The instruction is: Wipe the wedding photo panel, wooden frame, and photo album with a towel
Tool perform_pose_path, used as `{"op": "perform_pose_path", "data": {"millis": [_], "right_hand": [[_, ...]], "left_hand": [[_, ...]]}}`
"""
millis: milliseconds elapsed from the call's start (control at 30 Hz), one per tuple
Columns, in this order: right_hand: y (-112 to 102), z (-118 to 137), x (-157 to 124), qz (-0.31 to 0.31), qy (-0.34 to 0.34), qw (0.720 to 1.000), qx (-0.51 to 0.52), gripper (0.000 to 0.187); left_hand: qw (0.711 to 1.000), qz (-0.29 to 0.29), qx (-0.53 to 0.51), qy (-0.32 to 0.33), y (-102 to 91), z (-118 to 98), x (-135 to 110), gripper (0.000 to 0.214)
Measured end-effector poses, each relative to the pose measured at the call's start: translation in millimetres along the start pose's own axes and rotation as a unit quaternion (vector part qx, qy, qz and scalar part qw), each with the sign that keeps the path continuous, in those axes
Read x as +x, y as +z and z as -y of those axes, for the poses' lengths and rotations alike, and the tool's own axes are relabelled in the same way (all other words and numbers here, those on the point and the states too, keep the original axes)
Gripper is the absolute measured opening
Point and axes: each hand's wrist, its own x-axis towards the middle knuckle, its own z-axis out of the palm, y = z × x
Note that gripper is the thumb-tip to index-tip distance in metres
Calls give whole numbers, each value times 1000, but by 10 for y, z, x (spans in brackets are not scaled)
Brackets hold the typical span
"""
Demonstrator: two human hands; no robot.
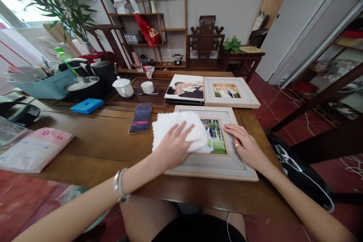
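A fluffy white cloth [180, 121] lies over the left part of a picture frame [210, 166] at the table's front edge. My left hand [175, 143] holds the cloth against the frame, its fingers spread over the top. Part of the photo [217, 136] inside, a person standing on grass, shows beside the cloth; the rest is covered. On the frame's right border rests my right hand [246, 145], a ring on one finger. Its fingers are stretched out and it grips nothing. The frame has a pale wooden edge and a wide light-grey border.
Behind the frame lie a second framed photo [249, 92] and a photo album [185, 87]. To the left are a phone [141, 117], a blue block [87, 106], a white teapot [123, 87], a white cup [147, 87] and a patterned pink-white packet [36, 149].
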Motion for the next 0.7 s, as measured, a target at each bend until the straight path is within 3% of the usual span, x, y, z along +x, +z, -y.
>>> {"op": "perform_pose_path", "data": {"millis": [167,300,367,500,600,700], "right_hand": [[8,-19,6,-10,-4,1000,8,53],[7,-23,11,-4,-3,1000,3,53],[5,-21,11,-2,-3,1000,0,53],[9,-18,7,-2,-2,1000,-3,54],[15,-18,7,-5,-1,1000,-2,54],[15,-14,12,-5,1,1000,-2,54]], "left_hand": [[997,-52,14,-59,34,386,498,47],[1000,-14,-7,-12,-30,401,546,45],[999,23,-24,22,-101,239,393,44],[992,61,-64,95,-305,-317,-147,43],[987,43,-78,136,-380,-670,-466,34],[987,-2,-68,145,-296,-772,-487,25]]}}
